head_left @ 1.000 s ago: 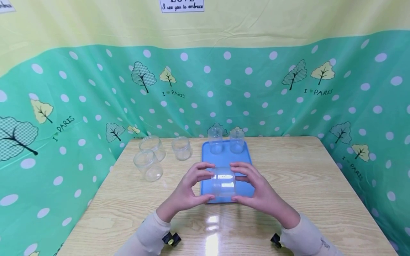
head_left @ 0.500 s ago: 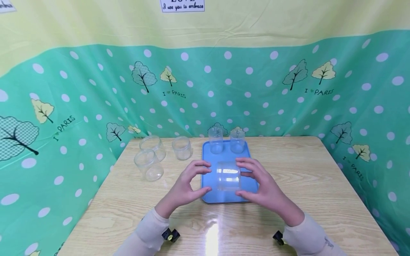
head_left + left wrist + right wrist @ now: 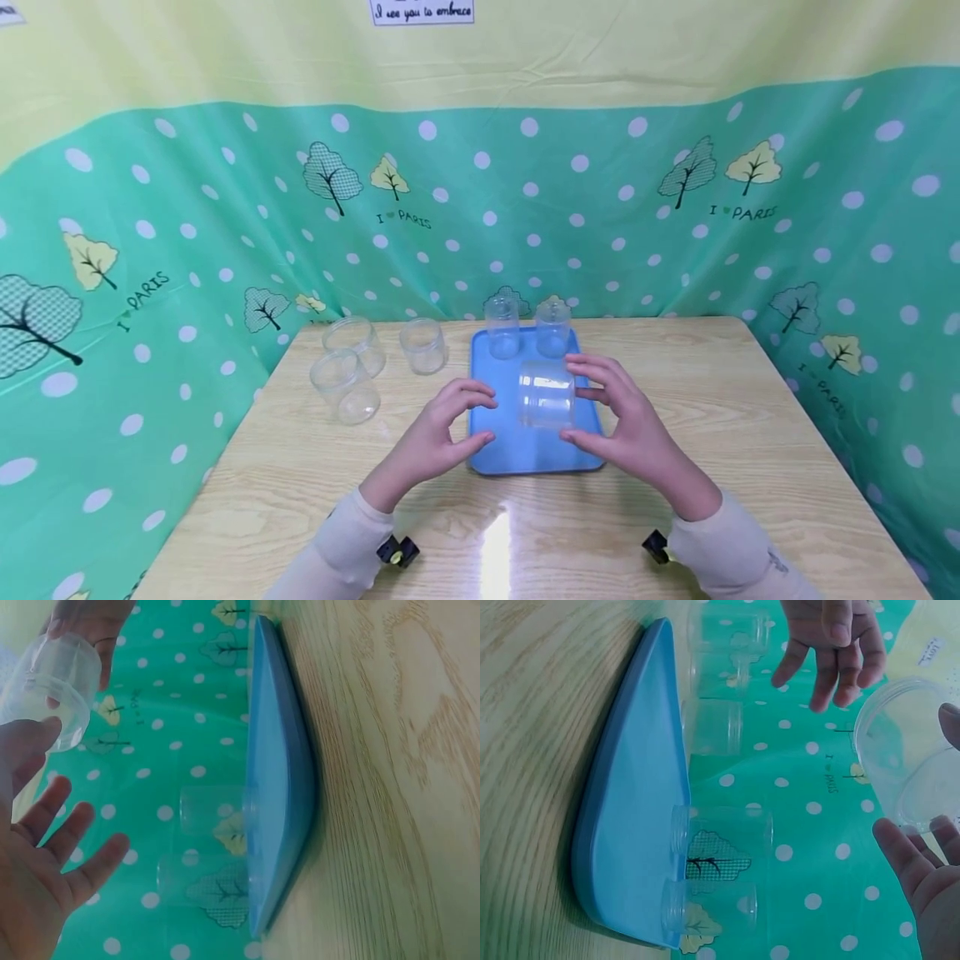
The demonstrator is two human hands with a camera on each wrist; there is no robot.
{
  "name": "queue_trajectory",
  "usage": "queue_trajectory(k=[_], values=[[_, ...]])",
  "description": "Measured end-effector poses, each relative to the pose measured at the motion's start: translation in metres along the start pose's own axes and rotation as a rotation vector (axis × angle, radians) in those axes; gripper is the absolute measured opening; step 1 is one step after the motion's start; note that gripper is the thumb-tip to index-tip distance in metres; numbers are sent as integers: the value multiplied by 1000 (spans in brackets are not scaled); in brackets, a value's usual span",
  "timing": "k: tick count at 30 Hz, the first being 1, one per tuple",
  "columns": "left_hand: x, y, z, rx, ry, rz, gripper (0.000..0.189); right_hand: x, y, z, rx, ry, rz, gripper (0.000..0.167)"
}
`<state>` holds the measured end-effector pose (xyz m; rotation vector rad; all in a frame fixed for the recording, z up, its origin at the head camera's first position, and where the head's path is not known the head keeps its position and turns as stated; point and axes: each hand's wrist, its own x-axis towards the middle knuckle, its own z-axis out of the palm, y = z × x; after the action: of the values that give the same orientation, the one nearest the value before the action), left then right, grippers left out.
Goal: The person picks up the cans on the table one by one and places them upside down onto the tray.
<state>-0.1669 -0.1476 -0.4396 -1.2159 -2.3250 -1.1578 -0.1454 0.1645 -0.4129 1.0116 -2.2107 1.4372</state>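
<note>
A clear jar (image 3: 546, 396) is held sideways above the blue tray (image 3: 495, 454) by my right hand (image 3: 633, 421), thumb and fingers round its right end. In the right wrist view the jar's round rim (image 3: 877, 712) faces my left hand. My left hand (image 3: 446, 429) hovers over the tray's left edge, fingers spread and apart from the jar. Two narrower clear jars (image 3: 503, 329) (image 3: 553, 329) stand at the tray's back; their ridged ends seem to rest on the tray in the right wrist view.
Left of the tray, three wider clear jars (image 3: 345, 387) (image 3: 356, 346) (image 3: 423, 346) stand on the wooden table (image 3: 247, 500). A green and yellow printed cloth (image 3: 420, 183) hangs behind and along both sides.
Both hands gripped the jar at first. My left hand has let go and stays at the left, while my right hand has carried the jar to the right and farther over the tray.
</note>
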Motion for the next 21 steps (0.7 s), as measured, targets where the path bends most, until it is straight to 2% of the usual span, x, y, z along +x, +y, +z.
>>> queue_trajectory(k=[6, 8, 12, 17, 21], values=[[0, 2, 1, -21, -34, -31, 33, 6, -11, -2, -26, 20, 12, 84], [-1, 2, 1, -38, -52, -61, 33, 8, -18, -3, -22, 21, 25, 82], [-1, 4, 2, -49, -76, -131, 31, 14, -17, -6, -38, 25, 25, 82], [-1, 5, 3, -31, -71, -212, 29, 21, 10, -8, -66, 17, 57, 86], [-1, 5, 3, -25, -69, -249, 29, 27, 32, -12, -84, -7, 105, 88]])
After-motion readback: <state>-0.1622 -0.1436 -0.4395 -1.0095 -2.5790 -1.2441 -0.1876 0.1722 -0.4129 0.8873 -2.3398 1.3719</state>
